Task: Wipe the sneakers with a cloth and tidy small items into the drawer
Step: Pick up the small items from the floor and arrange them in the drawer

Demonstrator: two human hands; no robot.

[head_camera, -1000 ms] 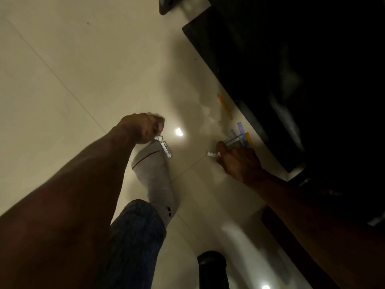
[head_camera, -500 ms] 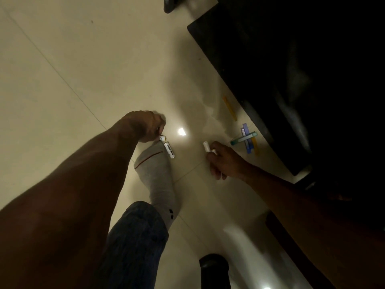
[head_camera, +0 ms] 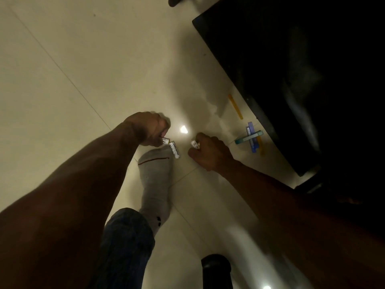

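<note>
Hands at frame centre: left hand (head_camera: 150, 130) held white tubes (head_camera: 174, 150), right hand (head_camera: 210, 152) pinched another tube (head_camera: 195, 143); grips should stay firm until the drawer.

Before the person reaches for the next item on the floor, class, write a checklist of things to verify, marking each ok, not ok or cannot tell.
1. Left hand grips the white labelled tubes: ok.
2. Right hand holds a small white item: ok.
3. Coloured strips picked up from the floor: not ok, they lie beside the dark furniture.
4. Yellow strip collected: not ok.
5. Drawer open and ready: cannot tell, none is visible.
6. A hand free to pick up more: not ok.
</note>
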